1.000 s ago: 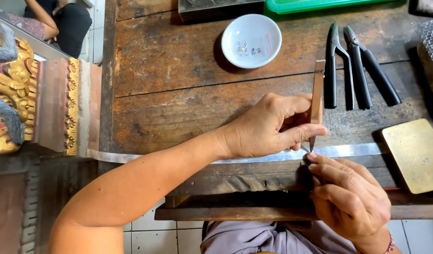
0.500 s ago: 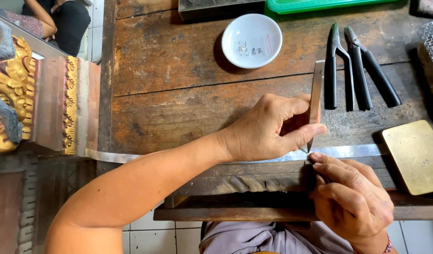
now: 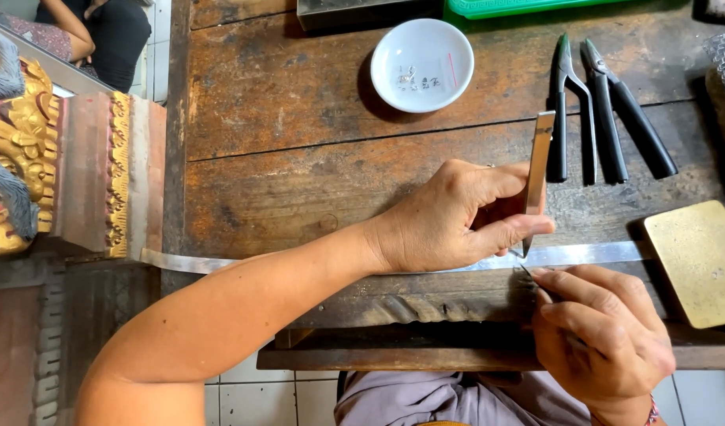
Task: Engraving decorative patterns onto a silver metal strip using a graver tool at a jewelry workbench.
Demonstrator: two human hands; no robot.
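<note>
My left hand (image 3: 457, 217) holds a narrow metal ruler-like bar (image 3: 538, 166) upright across a long thin strip of silver metal (image 3: 583, 254) that lies along the worn wooden bench (image 3: 283, 158). The thumb and fingers pinch the bar near its lower end. My right hand (image 3: 603, 335) is closed on a thin pointed tool (image 3: 529, 274) whose tip touches the strip just below the bar. The strip runs left past the bench edge and right under a brass block (image 3: 697, 260).
A white dish (image 3: 422, 63) with a few tiny parts sits at the back. Two black-handled pliers (image 3: 607, 110) lie at the right. A carved gold and red ornament (image 3: 55, 166) stands left. Another person sits at the top left.
My left hand has shifted slightly, the fingers closing a little more over the bar. The right hand stays at the strip with its tool.
</note>
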